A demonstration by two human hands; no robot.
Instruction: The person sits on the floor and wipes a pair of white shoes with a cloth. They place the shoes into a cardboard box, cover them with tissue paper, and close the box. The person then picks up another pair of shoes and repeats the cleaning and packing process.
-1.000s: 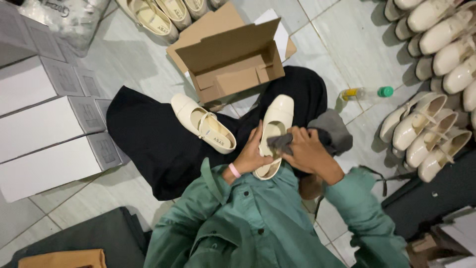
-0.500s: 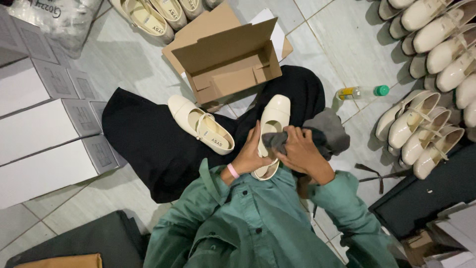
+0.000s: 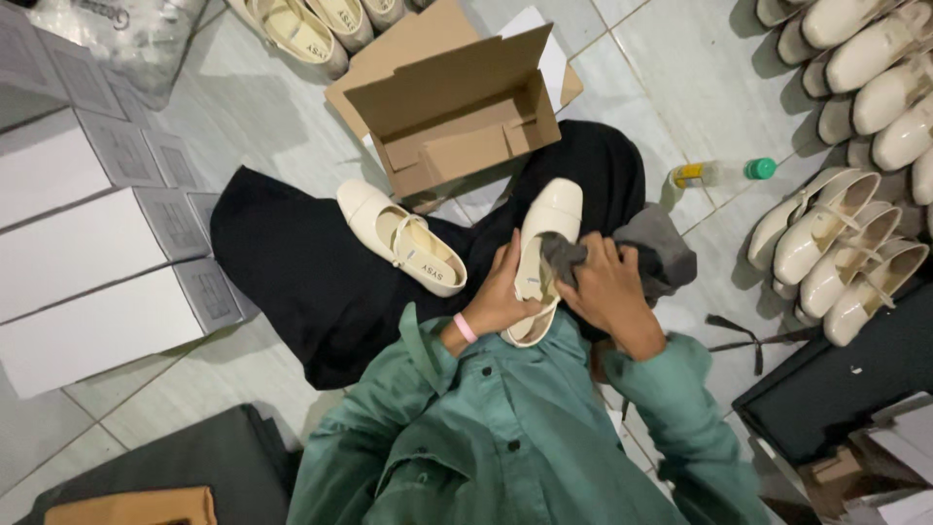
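A person in a green shirt sits on a tiled floor (image 3: pixel 243 126) with legs in black cloth stretched toward the top of the frame, holding a cream flat shoe (image 3: pixel 544 243) just right of centre. The left hand (image 3: pixel 501 292), a pink band at its wrist, is closed around the shoe's side near the heel, its grip curled firmly against the upper. The right hand (image 3: pixel 607 287) is closed on a grey cloth (image 3: pixel 646 253), pressing a fold of it into the shoe's opening; the rest of the cloth trails to the right over the leg.

A second cream shoe with a strap (image 3: pixel 398 238) lies on the black cloth left of centre, toe pointing to the upper left, apart from both hands. Above it, at top centre, an open brown cardboard box (image 3: pixel 457 117) rests on its side on the floor, its flaps spread.

Along the left edge, three white shoeboxes (image 3: pixel 87 253) are set side by side. More cream shoes line the top edge (image 3: pixel 311 24) and fill the upper right corner (image 3: pixel 875 68), with another cluster of strapped cream shoes (image 3: pixel 836 253) at the right edge. A small bottle with a green cap (image 3: pixel 724 173) lies on the tiles between the person's leg and those shoes. A clear plastic bag (image 3: pixel 126 34) sits in the upper left corner.
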